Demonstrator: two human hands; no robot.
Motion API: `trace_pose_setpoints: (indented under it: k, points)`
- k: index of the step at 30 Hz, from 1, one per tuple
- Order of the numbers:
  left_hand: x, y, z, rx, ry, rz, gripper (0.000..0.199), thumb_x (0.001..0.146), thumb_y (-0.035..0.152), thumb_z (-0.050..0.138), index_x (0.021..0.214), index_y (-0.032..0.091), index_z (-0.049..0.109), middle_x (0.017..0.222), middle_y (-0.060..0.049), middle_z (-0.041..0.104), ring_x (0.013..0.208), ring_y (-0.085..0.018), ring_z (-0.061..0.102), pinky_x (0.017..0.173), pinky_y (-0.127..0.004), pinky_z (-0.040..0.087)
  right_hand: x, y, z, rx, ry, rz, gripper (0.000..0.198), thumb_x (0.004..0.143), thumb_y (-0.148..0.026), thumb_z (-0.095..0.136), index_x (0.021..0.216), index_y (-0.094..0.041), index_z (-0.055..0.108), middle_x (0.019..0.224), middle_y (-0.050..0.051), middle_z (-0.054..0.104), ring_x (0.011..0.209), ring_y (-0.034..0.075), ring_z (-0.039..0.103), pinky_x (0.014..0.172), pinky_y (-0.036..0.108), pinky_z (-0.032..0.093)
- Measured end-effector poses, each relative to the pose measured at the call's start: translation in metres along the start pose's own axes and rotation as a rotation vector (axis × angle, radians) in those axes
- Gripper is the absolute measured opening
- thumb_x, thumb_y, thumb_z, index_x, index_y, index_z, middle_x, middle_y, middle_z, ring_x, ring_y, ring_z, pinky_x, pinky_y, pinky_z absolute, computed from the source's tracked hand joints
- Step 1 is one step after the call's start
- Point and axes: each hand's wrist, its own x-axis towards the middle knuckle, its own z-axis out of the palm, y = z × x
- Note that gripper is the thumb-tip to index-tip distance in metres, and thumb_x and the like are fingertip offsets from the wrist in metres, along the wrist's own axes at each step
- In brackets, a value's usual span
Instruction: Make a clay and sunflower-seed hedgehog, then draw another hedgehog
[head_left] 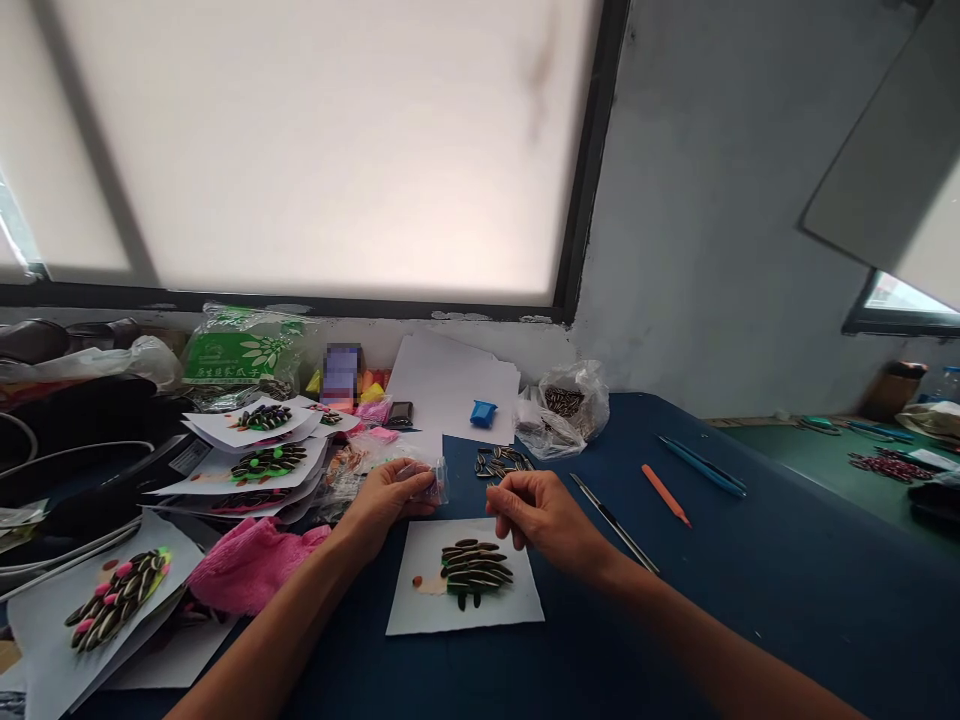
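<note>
My left hand [390, 495] is closed on a small clear plastic packet [439, 482] beyond the paper's far edge; its contents are hard to make out. Thumb and fingertips pinched together, my right hand [525, 508] hovers over the paper's far right corner, and anything between the fingertips is too small to name. Below both hands lies a white paper [469, 618] bearing a hedgehog picture [474, 570], with striped sunflower seeds as spines, a pale snout and a brown nose. Loose sunflower seeds [501, 462] lie just past my right hand.
On the right are tweezers [615, 522], an orange pen [666, 495] and a blue tool [701, 466]. Finished seed pictures [120, 600] and a pink cloth [251, 565] crowd the left. Behind stand a seed bag [564, 402], white sheets [450, 380] and a blue packet [483, 412].
</note>
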Motion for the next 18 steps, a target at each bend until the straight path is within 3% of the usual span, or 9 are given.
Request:
trace_pose_setpoints:
  k: [7,12,18]
  points:
    - [-0.0007,0.0005,0.0005,-0.002,0.007,0.0,0.031,0.059,0.027,0.085,0.073,0.014,0.061,0.067,-0.002,0.07,0.056,-0.012,0.065,0.055,-0.022,0.055,0.0013,0.0032,-0.0006,-0.022,-0.019,0.01,0.019,0.077,-0.027,0.066,0.089,-0.015,0.071,0.07,0.0,0.061,0.061,0.01,0.053,0.051,0.021,0.04]
    - [-0.0002,0.0009,0.0006,-0.001,0.008,-0.001,0.03,0.059,0.027,0.085,0.073,0.014,0.061,0.067,-0.002,0.07,0.057,-0.013,0.065,0.056,-0.022,0.056,0.0011,0.0051,0.0001,0.04,-0.05,0.022,0.029,0.08,-0.044,0.065,0.079,-0.015,0.062,0.073,0.002,0.066,0.054,0.01,0.054,0.048,0.022,0.038]
    - [0.0008,0.0011,0.0007,0.004,0.008,0.0,0.034,0.056,0.028,0.086,0.072,0.014,0.06,0.065,-0.002,0.069,0.054,-0.012,0.064,0.055,-0.022,0.055,0.0001,0.0017,0.0031,0.068,-0.039,0.033,0.04,0.073,-0.052,0.07,0.066,-0.017,0.051,0.052,-0.007,0.047,0.044,0.006,0.038,0.044,0.02,0.033]
